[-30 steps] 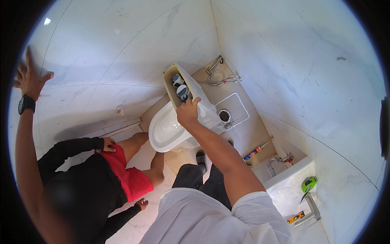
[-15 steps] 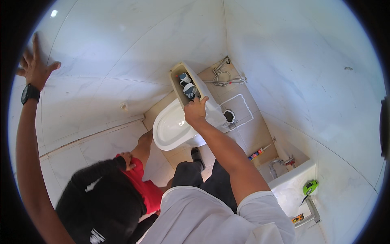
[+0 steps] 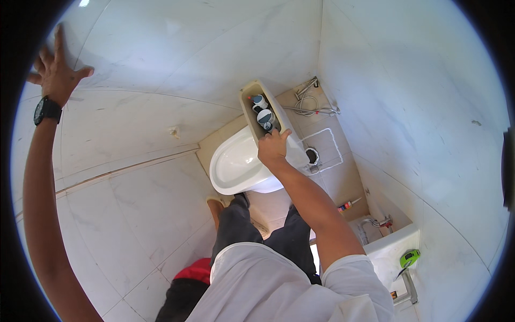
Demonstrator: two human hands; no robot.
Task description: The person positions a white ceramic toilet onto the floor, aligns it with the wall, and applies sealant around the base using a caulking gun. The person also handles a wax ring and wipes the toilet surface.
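Observation:
High on the tiled wall at the far left, my left hand (image 3: 58, 79) presses flat with its fingers spread. A dark wristwatch (image 3: 47, 110) is on that wrist. My right hand (image 3: 273, 148) grips the near end of the toilet tank (image 3: 247, 111), its fingers hooked over the rim. The tank has no lid on, so its grey and white flush fittings (image 3: 265, 118) show inside. In front of the tank is the white toilet bowl (image 3: 234, 162), above my feet. My right palm hides part of the tank's near end.
Right of the toilet, a floor drain hole (image 3: 313, 156) lies beside a white outline (image 3: 339, 144). A coiled hose (image 3: 306, 107) sits in the far corner. A sealant tube (image 3: 346, 206) and a sink (image 3: 399, 236) with a green tape measure (image 3: 410, 258) are at right. Another person's red-and-black clothing (image 3: 186, 287) shows lower left.
The other person has moved from beside the toilet down toward the lower edge, mostly out of view. The view has shifted slightly. Both my hands keep their places on wall and tank.

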